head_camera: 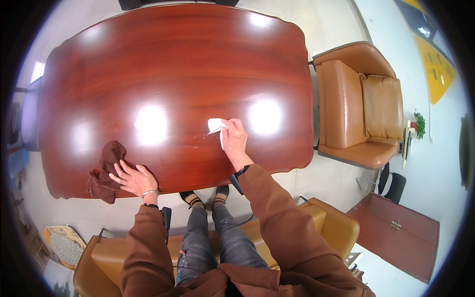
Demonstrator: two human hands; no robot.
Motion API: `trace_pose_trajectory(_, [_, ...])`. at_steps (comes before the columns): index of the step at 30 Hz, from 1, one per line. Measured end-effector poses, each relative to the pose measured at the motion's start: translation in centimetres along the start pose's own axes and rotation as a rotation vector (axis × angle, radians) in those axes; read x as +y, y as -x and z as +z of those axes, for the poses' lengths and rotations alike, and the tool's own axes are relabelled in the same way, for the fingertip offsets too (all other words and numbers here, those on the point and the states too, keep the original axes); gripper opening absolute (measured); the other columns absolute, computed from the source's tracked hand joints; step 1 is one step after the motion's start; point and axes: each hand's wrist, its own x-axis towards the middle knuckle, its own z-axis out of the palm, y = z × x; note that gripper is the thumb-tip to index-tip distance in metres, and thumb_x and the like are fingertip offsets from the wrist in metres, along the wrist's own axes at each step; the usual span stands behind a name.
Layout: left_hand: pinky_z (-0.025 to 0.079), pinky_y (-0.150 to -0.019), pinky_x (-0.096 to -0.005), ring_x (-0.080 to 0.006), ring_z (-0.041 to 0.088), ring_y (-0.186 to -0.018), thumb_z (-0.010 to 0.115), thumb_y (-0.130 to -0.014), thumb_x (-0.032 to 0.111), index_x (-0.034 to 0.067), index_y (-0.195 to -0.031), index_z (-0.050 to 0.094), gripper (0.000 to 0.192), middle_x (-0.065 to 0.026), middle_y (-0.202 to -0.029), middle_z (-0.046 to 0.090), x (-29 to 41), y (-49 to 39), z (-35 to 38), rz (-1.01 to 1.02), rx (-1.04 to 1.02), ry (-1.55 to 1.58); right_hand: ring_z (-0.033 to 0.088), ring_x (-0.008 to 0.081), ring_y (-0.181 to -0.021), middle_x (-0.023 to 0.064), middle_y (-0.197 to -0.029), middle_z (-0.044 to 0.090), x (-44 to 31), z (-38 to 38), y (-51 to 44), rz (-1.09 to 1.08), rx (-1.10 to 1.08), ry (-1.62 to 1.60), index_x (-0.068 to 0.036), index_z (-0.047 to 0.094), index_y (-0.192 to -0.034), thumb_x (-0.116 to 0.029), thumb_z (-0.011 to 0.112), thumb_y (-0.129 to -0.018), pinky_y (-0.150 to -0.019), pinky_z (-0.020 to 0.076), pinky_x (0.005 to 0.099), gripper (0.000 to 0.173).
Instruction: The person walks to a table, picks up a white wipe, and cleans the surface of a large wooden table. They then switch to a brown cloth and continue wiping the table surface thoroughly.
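My right hand (235,139) grips a white tissue (215,125) and presses it to the glossy reddish-brown wooden table (178,92), right of the middle near the front edge. Small pale crumbs (195,147) are scattered on the wood beside the tissue. Farther left, my left hand (138,180) lies with its fingers spread at the table's front edge. Under and beside its fingertips is a crumpled dark brown cloth (107,172), partly draped toward the edge. Whether those fingers bear on the cloth or only rest over it is hard to tell.
A tan leather armchair (352,107) with a cushion (382,107) stands at the table's right end. Behind my legs is a tan leather sofa (107,256). A dark red cabinet (400,234) is at lower right, and a bluish chair (31,115) is at the left end.
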Motion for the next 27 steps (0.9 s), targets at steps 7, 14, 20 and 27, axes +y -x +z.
trace_pose_trajectory(7, [0.035,-0.106,-0.0625,-0.0404,0.008,-0.152,0.052,-0.096,0.029,0.011,-0.152,0.034,0.062,-0.0096,-0.160,0.025,-0.2,0.1,0.1,0.021,0.023,-0.035,0.066,0.0294,-0.091,0.0144,-0.103,0.066,6.9,-9.1,1.2,0.248,0.200,0.006,-0.005,0.072,-0.107,0.002,0.065,-0.084,-0.080,0.0550,0.0377,0.026])
trace_pose_trajectory(14, [0.037,-0.107,-0.0617,-0.0399,0.011,-0.151,0.050,-0.097,0.031,0.012,-0.152,0.036,0.060,-0.0084,-0.160,0.027,-0.2,0.2,0.3,0.032,0.060,-0.046,0.065,0.0347,-0.093,0.0138,-0.107,0.060,6.6,-6.8,5.0,0.326,0.299,0.306,-0.009,0.068,-0.117,-0.001,0.063,-0.086,-0.079,0.0548,0.0447,0.032])
trace_pose_trajectory(20, [0.036,-0.108,-0.0600,-0.0381,0.011,-0.152,0.050,-0.097,0.030,0.013,-0.152,0.036,0.060,-0.0076,-0.161,0.026,-0.2,0.0,0.5,0.010,0.046,-0.054,0.066,0.0313,-0.092,0.0094,-0.105,0.063,-3.2,1.5,4.5,0.280,0.186,-0.020,-0.012,0.072,-0.111,-0.001,0.066,-0.083,-0.077,0.0551,0.0406,0.031])
trace_pose_trajectory(27, [0.036,-0.108,-0.0589,-0.0378,0.011,-0.152,0.052,-0.096,0.030,0.013,-0.152,0.035,0.061,-0.0074,-0.160,0.027,-0.2,0.0,0.5,0.013,0.046,-0.057,0.064,0.0347,-0.096,0.0161,-0.104,0.064,4.3,-4.3,-0.2,0.423,0.302,0.041,-0.004,0.072,-0.111,-0.003,0.064,-0.086,-0.086,0.0520,0.0437,0.026])
